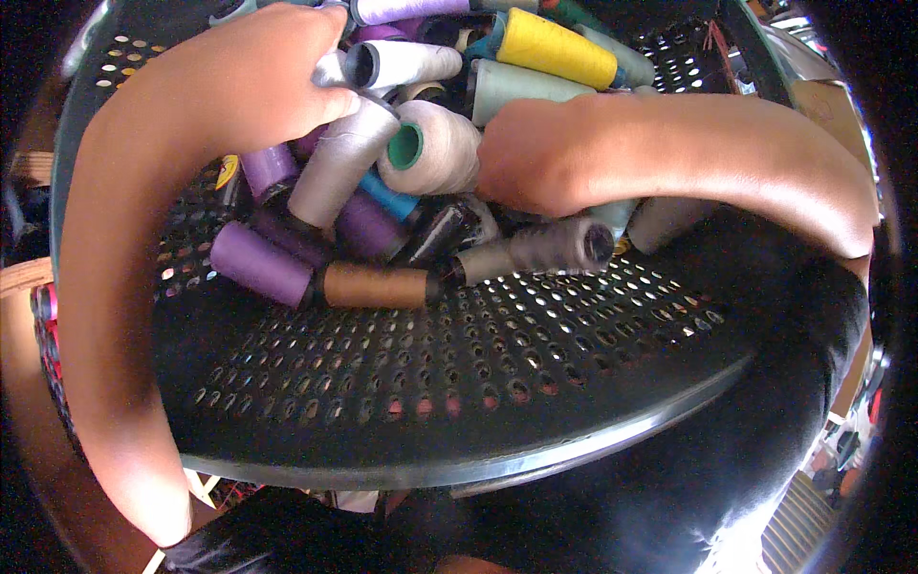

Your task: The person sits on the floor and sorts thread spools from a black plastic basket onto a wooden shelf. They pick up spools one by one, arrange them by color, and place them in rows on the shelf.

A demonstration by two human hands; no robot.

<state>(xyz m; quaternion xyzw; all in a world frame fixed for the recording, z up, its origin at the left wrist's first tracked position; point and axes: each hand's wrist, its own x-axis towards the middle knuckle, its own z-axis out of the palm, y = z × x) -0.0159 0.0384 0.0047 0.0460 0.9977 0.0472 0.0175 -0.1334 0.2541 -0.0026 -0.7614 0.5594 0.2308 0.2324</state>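
Note:
A black perforated plastic basket (459,383) holds a heap of several thread cones. My left hand (258,77) reaches in from the left and closes on a pale grey cone (337,163) that slants down into the pile. My right hand (531,158) is dug into the heap from the right, fingers curled down among the cones beside a cream cone with a green core (435,145); what it grips is hidden. In front lie a purple cone (260,263), a brown cone (375,285) and a grey cone (550,247). A yellow cone (555,46) lies at the back.
The basket's near wall curves up toward me, with its rim (497,469) across the lower picture. My dark clothing (727,459) fills the lower right. A wooden edge (24,277) shows at the far left, outside the basket.

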